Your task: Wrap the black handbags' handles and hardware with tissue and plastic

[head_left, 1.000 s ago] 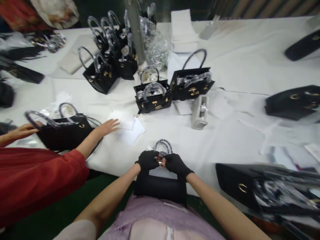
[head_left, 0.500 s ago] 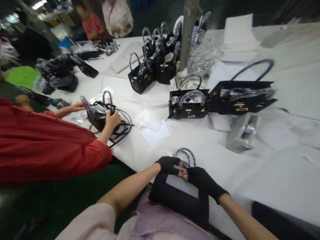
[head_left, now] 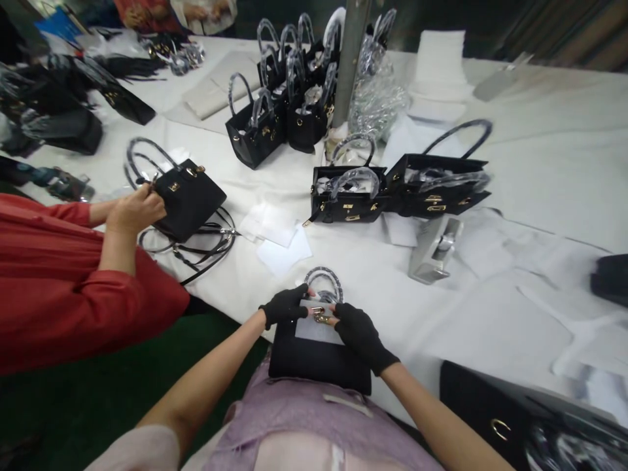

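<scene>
A black handbag [head_left: 318,366] lies at the table's front edge against my body, its wrapped handles [head_left: 324,278] pointing away. A greyish sheet [head_left: 314,332] covers part of its face, and a gold clasp [head_left: 322,316] shows near the top. My left hand [head_left: 287,307], in a black fingerless glove, grips the bag's upper part beside the clasp. From the other side, my right hand [head_left: 360,335], gloved alike, has its fingertips closed on the clasp. The fingers' undersides are partly hidden.
To the left, a co-worker in red handles another black handbag [head_left: 189,199] above coiled straps [head_left: 210,245]. Beyond my hands are white papers [head_left: 279,242], a tape dispenser [head_left: 434,252] and several handbags [head_left: 348,196] near a post [head_left: 350,65]. A black bag [head_left: 490,405] lies at right.
My fingers have spread from close together at the bag's top, and the gold clasp now shows between them. The co-worker's handbag has turned and tilted. The view has shifted right.
</scene>
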The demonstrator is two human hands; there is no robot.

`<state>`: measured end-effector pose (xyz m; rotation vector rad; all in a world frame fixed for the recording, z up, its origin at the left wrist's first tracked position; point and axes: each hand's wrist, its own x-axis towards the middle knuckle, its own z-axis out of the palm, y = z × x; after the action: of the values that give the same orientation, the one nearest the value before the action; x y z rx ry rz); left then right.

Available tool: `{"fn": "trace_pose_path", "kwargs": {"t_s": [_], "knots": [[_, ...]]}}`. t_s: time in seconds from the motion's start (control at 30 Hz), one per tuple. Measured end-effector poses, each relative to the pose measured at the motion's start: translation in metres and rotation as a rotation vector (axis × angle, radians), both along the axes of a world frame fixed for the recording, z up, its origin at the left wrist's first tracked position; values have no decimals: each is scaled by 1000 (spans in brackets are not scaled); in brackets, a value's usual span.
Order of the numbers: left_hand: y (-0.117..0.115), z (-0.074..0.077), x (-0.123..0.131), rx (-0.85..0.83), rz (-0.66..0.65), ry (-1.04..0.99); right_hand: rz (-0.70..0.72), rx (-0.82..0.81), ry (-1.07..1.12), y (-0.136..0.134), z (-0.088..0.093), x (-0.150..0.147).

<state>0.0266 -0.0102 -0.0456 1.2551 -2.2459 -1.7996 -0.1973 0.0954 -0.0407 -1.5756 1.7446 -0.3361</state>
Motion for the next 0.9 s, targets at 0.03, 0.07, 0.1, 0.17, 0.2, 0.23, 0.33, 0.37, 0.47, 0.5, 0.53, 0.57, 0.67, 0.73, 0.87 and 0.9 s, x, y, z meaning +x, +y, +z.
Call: {"fn": "trace_pose_path", "kwargs": {"t_s": [0.03, 0.07, 0.1, 0.17, 0.2, 0.23, 0.33, 0.37, 0.47, 0.5, 0.53, 0.57, 0.67, 0.73, 0.87, 0.9], "knots": [[0, 1, 3, -14, 45, 30, -24, 14, 14, -3, -1, 3], [1, 1, 6, -41, 73, 53, -35, 39, 20, -7, -1, 5], [3, 0, 8, -81, 78, 61, -35, 64, 23, -12, -2, 8], [6, -2, 8, -191, 17, -1, -1, 99, 15, -23, -2, 12], [8, -3, 7, -247, -41, -58, 21, 103, 9, -28, -3, 14], [10, -5, 5, -299, -92, -112, 31, 103, 3, -33, -3, 15], [14, -11, 1, -405, -164, -196, 22, 109, -4, -41, -4, 18], [15, -12, 0, -423, -158, -192, 17, 114, -9, -42, -4, 19], [13, -12, 0, -449, -125, -104, -2, 130, -27, -42, -1, 17], [12, -10, -1, -458, -123, -75, -12, 135, -28, -41, 0, 16], [11, -8, -2, -469, -134, -64, -27, 140, -21, -40, 3, 15], [9, -6, -4, -481, -154, -74, -44, 146, -10, -38, 5, 14], [7, 1, -12, -506, -231, -179, -106, 164, 36, -32, 13, 11], [7, 4, -18, -492, -234, -233, -149, 181, 54, -28, 17, 11], [6, 4, -26, -410, -132, -252, -217, 237, 23, -23, 14, 12], [5, 3, -27, -390, -136, -263, -233, 255, 9, -23, 11, 12]]}}
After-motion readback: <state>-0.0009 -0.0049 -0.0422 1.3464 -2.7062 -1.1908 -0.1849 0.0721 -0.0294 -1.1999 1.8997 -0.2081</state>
